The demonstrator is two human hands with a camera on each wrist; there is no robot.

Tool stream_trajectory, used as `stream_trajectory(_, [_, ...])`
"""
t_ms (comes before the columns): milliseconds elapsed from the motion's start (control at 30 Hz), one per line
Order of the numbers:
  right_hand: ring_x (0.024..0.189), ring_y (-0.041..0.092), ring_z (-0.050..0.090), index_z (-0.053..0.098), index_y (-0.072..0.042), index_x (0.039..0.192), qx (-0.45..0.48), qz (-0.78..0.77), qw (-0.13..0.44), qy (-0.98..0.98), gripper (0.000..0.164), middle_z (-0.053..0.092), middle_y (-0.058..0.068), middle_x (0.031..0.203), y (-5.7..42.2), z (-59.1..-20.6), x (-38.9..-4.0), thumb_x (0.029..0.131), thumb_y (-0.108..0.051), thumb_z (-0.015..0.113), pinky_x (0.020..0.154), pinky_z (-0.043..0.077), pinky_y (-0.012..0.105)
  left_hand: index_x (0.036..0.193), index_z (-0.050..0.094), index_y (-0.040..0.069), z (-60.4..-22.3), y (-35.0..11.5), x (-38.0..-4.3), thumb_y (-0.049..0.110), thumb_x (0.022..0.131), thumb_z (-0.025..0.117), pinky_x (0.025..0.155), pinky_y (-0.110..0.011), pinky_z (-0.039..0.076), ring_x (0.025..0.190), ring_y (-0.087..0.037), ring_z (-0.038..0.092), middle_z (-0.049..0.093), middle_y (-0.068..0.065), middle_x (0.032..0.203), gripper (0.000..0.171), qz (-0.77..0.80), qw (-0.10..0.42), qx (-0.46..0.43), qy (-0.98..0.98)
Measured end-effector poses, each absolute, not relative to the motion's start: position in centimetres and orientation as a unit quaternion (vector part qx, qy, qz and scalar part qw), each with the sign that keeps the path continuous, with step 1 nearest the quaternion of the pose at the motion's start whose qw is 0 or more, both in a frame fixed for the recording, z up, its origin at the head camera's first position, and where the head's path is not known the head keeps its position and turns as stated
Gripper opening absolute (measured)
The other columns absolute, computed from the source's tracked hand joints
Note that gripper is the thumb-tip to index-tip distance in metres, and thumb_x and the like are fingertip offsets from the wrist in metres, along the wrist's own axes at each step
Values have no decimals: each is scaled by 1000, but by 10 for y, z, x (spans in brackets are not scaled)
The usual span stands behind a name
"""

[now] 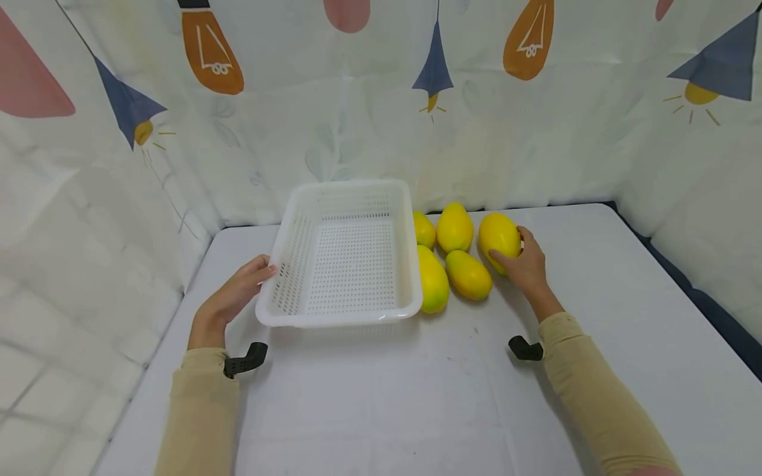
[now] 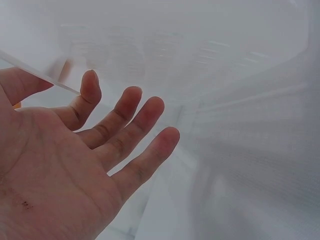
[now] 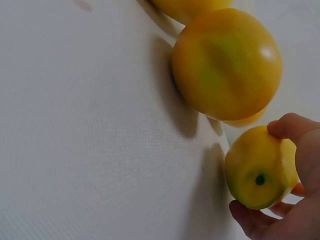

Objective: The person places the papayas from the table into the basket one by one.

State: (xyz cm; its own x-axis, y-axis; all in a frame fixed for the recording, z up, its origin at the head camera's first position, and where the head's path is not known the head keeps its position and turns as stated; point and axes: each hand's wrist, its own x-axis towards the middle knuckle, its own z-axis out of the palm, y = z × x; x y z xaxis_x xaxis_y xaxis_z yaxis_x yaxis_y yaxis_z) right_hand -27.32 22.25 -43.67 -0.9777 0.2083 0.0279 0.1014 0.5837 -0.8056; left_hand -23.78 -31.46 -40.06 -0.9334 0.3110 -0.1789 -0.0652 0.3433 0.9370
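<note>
A white plastic basket [image 1: 351, 264] with perforated walls and floor is left of the mangoes in the head view, with nothing in it. My left hand [image 1: 241, 291] pinches its left rim between thumb and fingers. From below, the left wrist view shows the basket's pale underside [image 2: 220, 60] beside my left hand [image 2: 95, 145], the other fingers spread loosely. My right hand [image 1: 525, 263] grips a yellow mango [image 1: 499, 235] at the far right of the group. In the right wrist view, that mango's dark stem end [image 3: 260, 179] faces the camera, between thumb and fingers.
Several more mangoes lie between the basket and my right hand, among them a rear one [image 1: 455, 227], a front one [image 1: 468, 275] and one partly behind the basket's right rim [image 1: 433, 281]. A white cloth covers the table [image 1: 381, 403]. Patterned fabric [image 1: 369, 119] hangs behind.
</note>
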Motion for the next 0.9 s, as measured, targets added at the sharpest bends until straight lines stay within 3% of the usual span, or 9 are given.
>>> stream_trajectory(267, [135,40,37,15,-14,154,-101,471,60,-874,87,25,17,157,219,-431,-271,89,-40,66,108,37,53,123,40,6,-402,-315,-240,38,101,45,106,-51,22,104,-8,54,59,3,110,40,569,167,78,801])
stream_trajectory(900, [138,40,34,15,-17,154,-103,482,61,-868,87,24,15,158,213,-423,-265,88,-41,66,107,38,53,124,41,7,-400,-316,-237,40,101,46,106,-52,22,105,-8,54,57,3,112,40,568,168,75,802])
